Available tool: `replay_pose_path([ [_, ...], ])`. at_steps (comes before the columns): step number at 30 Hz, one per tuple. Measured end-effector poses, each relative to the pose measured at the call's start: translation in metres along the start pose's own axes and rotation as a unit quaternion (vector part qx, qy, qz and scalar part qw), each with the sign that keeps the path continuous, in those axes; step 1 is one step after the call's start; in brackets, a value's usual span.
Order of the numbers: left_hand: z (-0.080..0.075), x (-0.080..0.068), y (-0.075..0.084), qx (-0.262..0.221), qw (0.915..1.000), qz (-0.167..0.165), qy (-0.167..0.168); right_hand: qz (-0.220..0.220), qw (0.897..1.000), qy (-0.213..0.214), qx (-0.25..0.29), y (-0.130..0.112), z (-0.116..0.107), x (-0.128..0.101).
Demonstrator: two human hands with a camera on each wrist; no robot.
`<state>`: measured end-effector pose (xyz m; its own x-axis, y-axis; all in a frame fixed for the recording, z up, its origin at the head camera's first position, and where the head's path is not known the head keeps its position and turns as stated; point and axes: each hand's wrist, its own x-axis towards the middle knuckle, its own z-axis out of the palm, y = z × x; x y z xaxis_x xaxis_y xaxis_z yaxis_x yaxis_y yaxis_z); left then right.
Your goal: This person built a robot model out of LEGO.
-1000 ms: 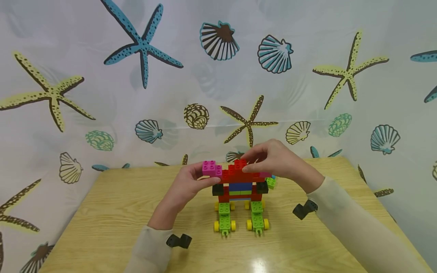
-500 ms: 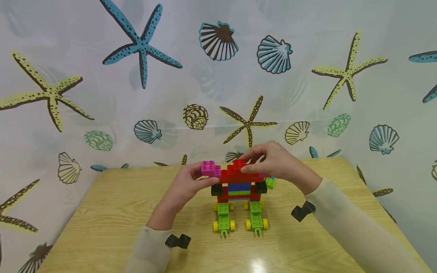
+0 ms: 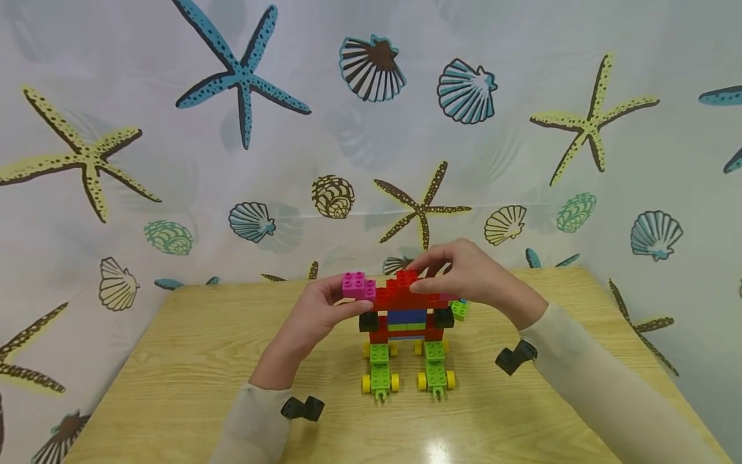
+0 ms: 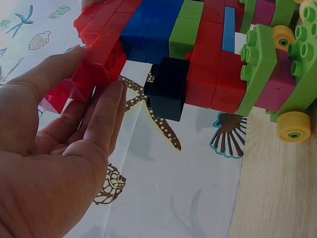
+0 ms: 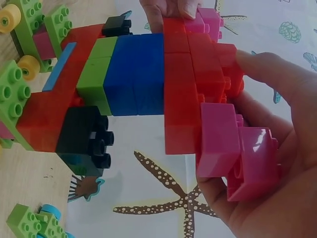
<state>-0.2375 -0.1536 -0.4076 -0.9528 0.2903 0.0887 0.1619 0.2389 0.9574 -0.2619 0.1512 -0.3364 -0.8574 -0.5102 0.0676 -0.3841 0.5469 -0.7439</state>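
A model of toy building bricks (image 3: 406, 316) stands in the middle of the table in the head view. Its stepped red top (image 3: 397, 298) has pink bricks (image 3: 355, 285) at the left end and more pink bricks (image 5: 253, 158) at the right end. Blue and lime bricks form its middle, a black brick (image 3: 368, 321) juts out each side, and two lime wheeled bases (image 3: 379, 372) carry it. My left hand (image 3: 313, 319) grips the left end of the top between thumb and fingers. With thumb and fingertips, my right hand (image 3: 472, 274) holds the topmost red brick.
Behind the model on the right lies a separate lime brick piece (image 3: 460, 310), which shows blue round parts in the right wrist view. The wooden table (image 3: 203, 361) ends at a hanging cloth (image 3: 290, 167) printed with shells and starfish.
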Motion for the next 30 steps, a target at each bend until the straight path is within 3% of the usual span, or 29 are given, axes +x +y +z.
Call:
replay_pose_path([
  [8, -0.001, 0.0, 0.001, 0.005, 1.0, -0.004, -0.001, -0.014, 1.0, 0.004, -0.001, 0.0, -0.009, -0.005],
  [16, -0.002, -0.001, 0.001, 0.012, 0.9999, -0.008, 0.001, 0.0, 0.998, 0.053, 0.027, 0.009, -0.032, -0.018],
  [24, -0.006, -0.003, 0.001, 0.021, 0.9997, -0.01, 0.001, 0.055, 0.987, 0.09, 0.119, 0.051, -0.036, -0.021],
  [30, -0.007, -0.004, 0.001, 0.023, 0.9996, -0.016, 0.0, 0.088, 0.981, 0.113, 0.127, 0.088, -0.018, -0.021],
])
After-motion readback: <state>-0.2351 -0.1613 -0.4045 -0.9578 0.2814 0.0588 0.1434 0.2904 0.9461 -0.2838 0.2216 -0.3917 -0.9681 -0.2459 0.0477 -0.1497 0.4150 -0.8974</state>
